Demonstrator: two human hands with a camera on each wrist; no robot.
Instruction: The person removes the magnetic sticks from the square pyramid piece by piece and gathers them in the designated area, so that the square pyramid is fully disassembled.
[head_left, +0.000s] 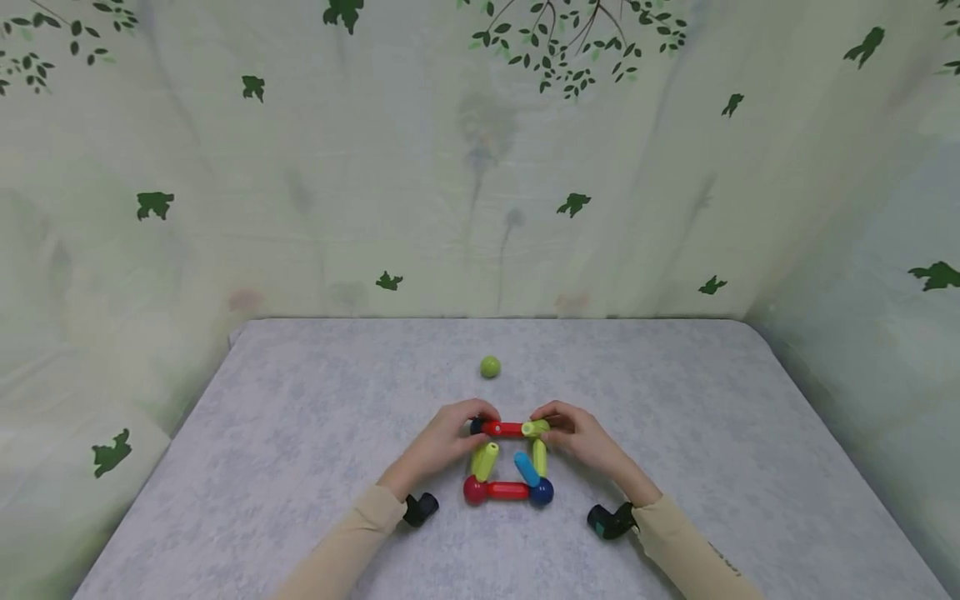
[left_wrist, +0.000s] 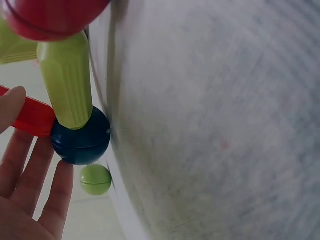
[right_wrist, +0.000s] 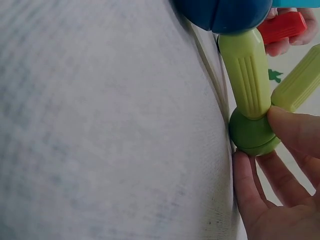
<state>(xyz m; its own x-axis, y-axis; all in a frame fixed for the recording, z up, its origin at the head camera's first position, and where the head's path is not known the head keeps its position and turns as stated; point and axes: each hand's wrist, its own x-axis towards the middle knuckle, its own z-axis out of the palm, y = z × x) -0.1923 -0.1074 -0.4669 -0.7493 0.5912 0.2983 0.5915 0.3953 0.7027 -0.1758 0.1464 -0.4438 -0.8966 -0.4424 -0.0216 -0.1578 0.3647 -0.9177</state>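
Observation:
A square frame of magnetic rods and balls lies before me. My left hand [head_left: 448,437] pinches a red rod [left_wrist: 35,116] by the dark blue ball [left_wrist: 80,142] at the back left corner; a finger touches that ball. At the back right corner, my right hand [head_left: 583,435] grips a green ball [right_wrist: 252,132] between thumb and fingers. A yellow-green rod [right_wrist: 296,80] sticks out from this ball. The front corners are a red ball [head_left: 475,490] and a blue ball [head_left: 541,492], joined by a red rod [head_left: 507,491]. From the blue ball rises a light-blue rod [head_left: 527,468].
Behind the frame, a loose light-green ball [head_left: 490,367] lies on the grey table [head_left: 337,375]. Black wrist cameras [head_left: 422,509] are strapped on both wrists. A leaf-printed curtain [head_left: 420,167] hangs beyond the table's back edge.

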